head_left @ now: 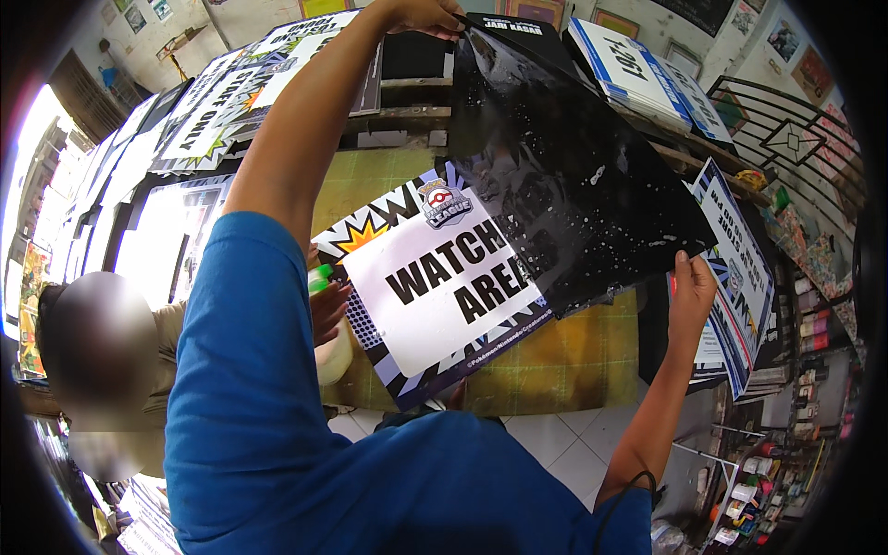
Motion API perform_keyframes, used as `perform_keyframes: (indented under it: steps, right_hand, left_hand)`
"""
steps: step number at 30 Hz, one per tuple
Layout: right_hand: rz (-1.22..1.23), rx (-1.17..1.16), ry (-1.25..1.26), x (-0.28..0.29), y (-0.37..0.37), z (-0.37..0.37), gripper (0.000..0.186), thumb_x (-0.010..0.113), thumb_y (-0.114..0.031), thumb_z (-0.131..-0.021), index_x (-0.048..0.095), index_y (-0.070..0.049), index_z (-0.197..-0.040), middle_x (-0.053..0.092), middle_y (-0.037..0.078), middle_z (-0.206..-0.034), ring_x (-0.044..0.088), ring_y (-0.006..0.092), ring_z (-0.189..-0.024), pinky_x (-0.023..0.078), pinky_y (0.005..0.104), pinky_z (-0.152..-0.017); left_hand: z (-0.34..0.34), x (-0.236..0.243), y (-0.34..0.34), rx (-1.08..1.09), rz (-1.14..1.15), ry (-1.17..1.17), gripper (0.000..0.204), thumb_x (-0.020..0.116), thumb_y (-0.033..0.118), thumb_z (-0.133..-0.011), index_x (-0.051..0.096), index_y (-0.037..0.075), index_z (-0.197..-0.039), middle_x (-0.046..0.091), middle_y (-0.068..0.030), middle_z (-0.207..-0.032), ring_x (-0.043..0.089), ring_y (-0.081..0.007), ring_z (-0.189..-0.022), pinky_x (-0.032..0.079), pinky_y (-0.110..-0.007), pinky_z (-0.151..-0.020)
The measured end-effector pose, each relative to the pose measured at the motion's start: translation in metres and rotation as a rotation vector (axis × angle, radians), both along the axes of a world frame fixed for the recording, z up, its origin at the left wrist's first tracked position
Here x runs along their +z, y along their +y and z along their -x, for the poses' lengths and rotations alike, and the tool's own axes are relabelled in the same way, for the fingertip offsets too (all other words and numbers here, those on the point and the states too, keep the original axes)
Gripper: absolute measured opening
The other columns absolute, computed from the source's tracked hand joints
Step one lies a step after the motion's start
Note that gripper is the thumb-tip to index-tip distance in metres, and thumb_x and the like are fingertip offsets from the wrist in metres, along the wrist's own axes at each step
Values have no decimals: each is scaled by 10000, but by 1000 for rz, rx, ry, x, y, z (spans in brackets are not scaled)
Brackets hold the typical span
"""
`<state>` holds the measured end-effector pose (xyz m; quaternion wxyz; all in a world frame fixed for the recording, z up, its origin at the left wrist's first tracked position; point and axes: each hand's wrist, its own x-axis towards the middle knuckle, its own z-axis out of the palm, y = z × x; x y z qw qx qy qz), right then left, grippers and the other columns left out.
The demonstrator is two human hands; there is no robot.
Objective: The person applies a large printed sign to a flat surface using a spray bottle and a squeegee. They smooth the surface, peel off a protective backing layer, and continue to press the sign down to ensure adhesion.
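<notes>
I hold up a large glossy black sheet (583, 176), thin and flecked with whitish droplets, by two of its corners. My left hand (421, 17) pinches its upper left corner at the far edge of the view. At its lower right corner, my right hand (694, 287) grips the edge between thumb and fingers. The sheet's lower left part overlaps a printed sign (416, 305) with a white panel, bold black lettering and a comic-style border. The sign sits at a slant over a yellow-green gridded work surface (592, 361).
At the left, a co-worker's hand (328, 310) is at a bottle (335, 361) with a green top. Stacks of printed signs (208, 111) stand far left, others (629, 74) far right. More signs (735, 277) lean at the right, near shelves of small bottles (749, 490).
</notes>
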<state>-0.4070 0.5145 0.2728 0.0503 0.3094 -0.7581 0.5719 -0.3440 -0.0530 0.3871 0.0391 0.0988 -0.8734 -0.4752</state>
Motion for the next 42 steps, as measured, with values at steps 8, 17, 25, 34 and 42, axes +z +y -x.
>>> perform_keyframes:
  steps: [8, 17, 25, 34, 42]
  right_hand:
    - [-29, 38, 43, 4, 3, -17, 342, 582, -142, -974, 458, -32, -675, 374, -47, -648, 300, 45, -627, 261, 232, -557]
    - [-28, -11, 74, 11, -2, -29, 410, 577, -150, -984, 363, -94, -639, 298, -71, -626, 253, 30, -608, 238, 230, -540]
    - [-78, -22, 97, 1, 4, -21, 412, 578, -177, -991, 347, -86, -661, 275, -65, -645, 229, 44, -608, 220, 251, -531]
    - [-31, -42, 34, 5, 1, -30, 402, 591, -217, -990, 428, -67, -654, 339, -49, -621, 273, 43, -609, 258, 242, -558]
    - [-104, -63, 81, -1, 15, -18, 424, 584, -230, -995, 392, -71, -652, 322, -46, -622, 259, 57, -602, 254, 254, -552]
  left_hand:
    - [-13, -4, -15, -233, 546, 151, 168, 675, 83, -873, 683, -40, -987, 704, -72, -901, 651, -142, -776, 562, -270, -707]
    - [-24, -3, 17, -59, 251, 99, 139, 642, 121, -875, 669, -14, -891, 637, -30, -723, 597, -105, -677, 518, -267, -641]
    - [-42, 2, 19, 56, 328, 88, 138, 622, 120, -869, 701, 14, -908, 674, -44, -743, 597, -118, -632, 487, -284, -588]
    - [-52, 4, 25, 83, 470, 96, 157, 614, 168, -814, 696, 52, -747, 637, -24, -629, 561, -118, -572, 447, -292, -552]
    - [-45, 1, 22, 57, 395, 103, 161, 616, 148, -830, 697, 13, -797, 655, -39, -667, 580, -118, -591, 466, -280, -556]
